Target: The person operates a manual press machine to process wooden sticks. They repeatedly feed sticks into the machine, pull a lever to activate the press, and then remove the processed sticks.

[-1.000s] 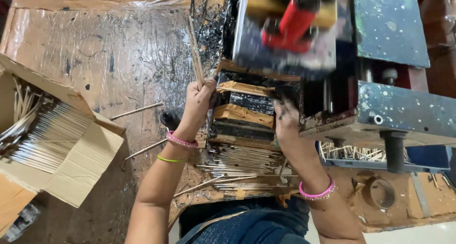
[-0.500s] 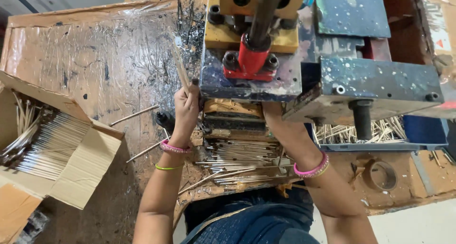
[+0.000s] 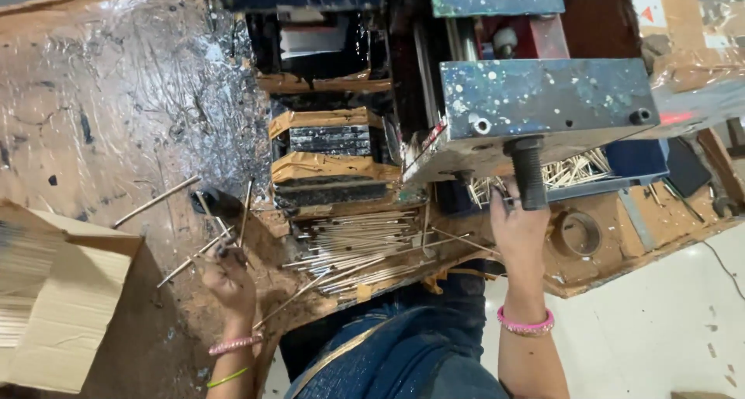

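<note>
Workshop, small-scale production bench. You sit at a paint-spattered metal press machine (image 3: 543,104), the landmark here. Left of it: a worn wooden worktable (image 3: 101,119) covered in crinkled plastic sheet, stained dark. Below its front: a heap of thin sticks (image 3: 365,248). Far left of it: an open cardboard box (image 3: 70,313) packed with more sticks. Right of it: bare pale floor (image 3: 667,321).

Your left hand (image 3: 230,279) pinches thin, matt, pale wooden sticks (image 3: 225,232); more of the same lie in a heap (image 3: 365,248). Your right hand (image 3: 518,227) grips a dark threaded metal rod (image 3: 530,174) under the blue-grey painted metal block (image 3: 543,100), speckled and dull. The wooden bench (image 3: 116,112) wears crinkled, glossy film, probably plastic. The brown cardboard box (image 3: 70,313) looks matt and rough.
</note>
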